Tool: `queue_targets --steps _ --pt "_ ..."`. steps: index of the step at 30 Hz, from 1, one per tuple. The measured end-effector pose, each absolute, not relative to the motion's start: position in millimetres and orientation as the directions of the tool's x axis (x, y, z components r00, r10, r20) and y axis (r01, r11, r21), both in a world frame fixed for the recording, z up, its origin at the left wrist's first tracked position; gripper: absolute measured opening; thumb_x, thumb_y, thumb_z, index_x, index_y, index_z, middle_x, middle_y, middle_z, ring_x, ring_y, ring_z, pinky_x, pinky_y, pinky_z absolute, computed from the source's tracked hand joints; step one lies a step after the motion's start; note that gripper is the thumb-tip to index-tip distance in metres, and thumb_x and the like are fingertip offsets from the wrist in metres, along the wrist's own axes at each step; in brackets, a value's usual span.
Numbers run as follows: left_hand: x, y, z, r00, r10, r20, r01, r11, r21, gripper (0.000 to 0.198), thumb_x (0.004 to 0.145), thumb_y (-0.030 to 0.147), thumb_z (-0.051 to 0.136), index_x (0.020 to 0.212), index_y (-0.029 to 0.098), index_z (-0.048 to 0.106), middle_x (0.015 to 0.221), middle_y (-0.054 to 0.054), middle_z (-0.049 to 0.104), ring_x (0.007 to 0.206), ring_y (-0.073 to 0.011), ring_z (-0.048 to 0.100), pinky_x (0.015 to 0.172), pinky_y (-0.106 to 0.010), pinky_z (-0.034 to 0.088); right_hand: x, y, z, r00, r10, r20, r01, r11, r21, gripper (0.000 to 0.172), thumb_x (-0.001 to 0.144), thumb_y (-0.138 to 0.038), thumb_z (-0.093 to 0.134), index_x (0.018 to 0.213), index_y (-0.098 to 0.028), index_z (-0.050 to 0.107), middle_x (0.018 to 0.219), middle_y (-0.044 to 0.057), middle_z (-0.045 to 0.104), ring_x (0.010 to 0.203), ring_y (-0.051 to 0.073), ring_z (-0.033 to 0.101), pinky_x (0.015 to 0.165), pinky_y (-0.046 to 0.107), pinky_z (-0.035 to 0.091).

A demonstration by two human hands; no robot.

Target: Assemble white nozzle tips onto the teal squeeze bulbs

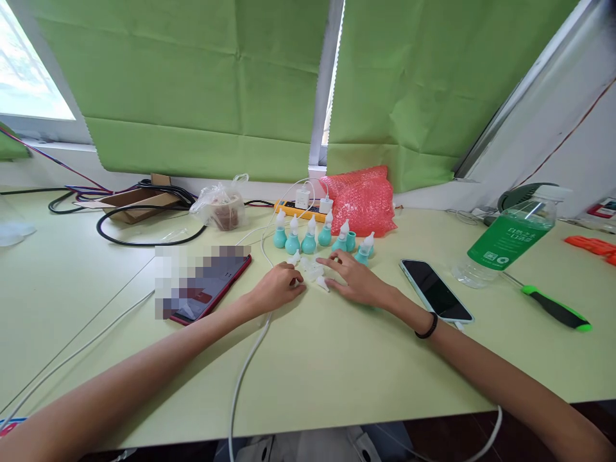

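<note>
My left hand (279, 287) rests on the table with its fingers curled in; what they hold, if anything, is hidden. A translucent tip (294, 258) shows just beyond its knuckles. My right hand (355, 277) has thumb and fingers apart beside a small pile of clear plastic nozzle pieces (312, 268). One white nozzle (323, 283) lies by the right thumb; I cannot tell whether they touch. Behind the hands stand several teal nasal aspirators (308, 241) with translucent nozzles. Among them is a teal bulb (351, 241) without a nozzle.
A red-edged phone (219, 289) lies left, another phone (436, 290) right. Beyond are a green-labelled bottle (511, 239) and screwdriver (558, 309). Red bubble wrap (363, 204), a power strip (289, 209), a bagged tape roll (228, 213) and cardboard box (137, 204) line the back. A white cable (248, 366) crosses the table.
</note>
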State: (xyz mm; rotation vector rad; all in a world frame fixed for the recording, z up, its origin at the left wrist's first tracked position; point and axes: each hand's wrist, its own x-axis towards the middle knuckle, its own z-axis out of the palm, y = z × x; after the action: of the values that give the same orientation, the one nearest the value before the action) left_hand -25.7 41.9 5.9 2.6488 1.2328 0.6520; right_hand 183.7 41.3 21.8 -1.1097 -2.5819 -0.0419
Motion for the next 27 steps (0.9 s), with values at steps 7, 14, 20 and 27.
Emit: queue_targets --steps 7,14,20,27 --pt "-24.2 39.4 11.3 0.575 0.773 0.268 0.647 -0.630 0.430 0.015 0.069 0.019 0.051 0.072 0.015 0.065 0.065 -0.003 0.064 0.059 -0.0132 0.056 0.058 -0.023 0.043 169.0 30.6 23.5 -0.696 0.689 0.202 0.715 0.691 0.105 0.032 0.084 -0.030 0.036 0.114 -0.020 0.044 0.102 0.012 0.047 0.095 0.025 0.042 0.075 0.039 0.040" --pt "-21.5 38.5 11.3 0.405 0.883 0.235 0.467 -0.421 0.777 0.010 0.062 0.017 0.058 0.069 0.013 0.064 0.065 -0.002 0.065 0.060 -0.0118 0.059 0.059 -0.022 0.049 176.2 35.5 20.9 -0.706 0.651 0.279 0.688 0.723 0.054 0.018 0.081 -0.022 0.042 0.094 -0.015 0.052 0.090 0.009 0.056 0.085 0.022 0.049 0.073 0.036 0.040" --pt "-20.8 36.5 13.0 0.356 0.914 0.196 0.361 -0.329 0.873 0.016 0.061 0.019 0.062 0.074 0.011 0.066 0.074 -0.006 0.067 0.067 -0.0144 0.061 0.063 -0.025 0.051 178.1 16.7 24.3 -0.697 0.530 0.483 0.552 0.826 -0.111 0.014 0.076 -0.012 0.042 0.087 -0.017 0.050 0.090 0.009 0.052 0.080 0.018 0.051 0.069 0.031 0.042" --pt "-22.1 37.6 18.1 0.336 0.934 0.124 0.272 -0.222 0.936 0.015 0.056 0.022 0.068 0.067 0.011 0.066 0.063 -0.004 0.065 0.056 -0.0119 0.057 0.056 -0.023 0.048 159.5 -25.1 24.6 -0.834 0.496 0.242 0.274 0.753 -0.599 0.019 0.065 -0.011 0.052 0.081 -0.018 0.044 0.076 0.000 0.049 0.058 0.007 0.050 0.054 0.018 0.045"
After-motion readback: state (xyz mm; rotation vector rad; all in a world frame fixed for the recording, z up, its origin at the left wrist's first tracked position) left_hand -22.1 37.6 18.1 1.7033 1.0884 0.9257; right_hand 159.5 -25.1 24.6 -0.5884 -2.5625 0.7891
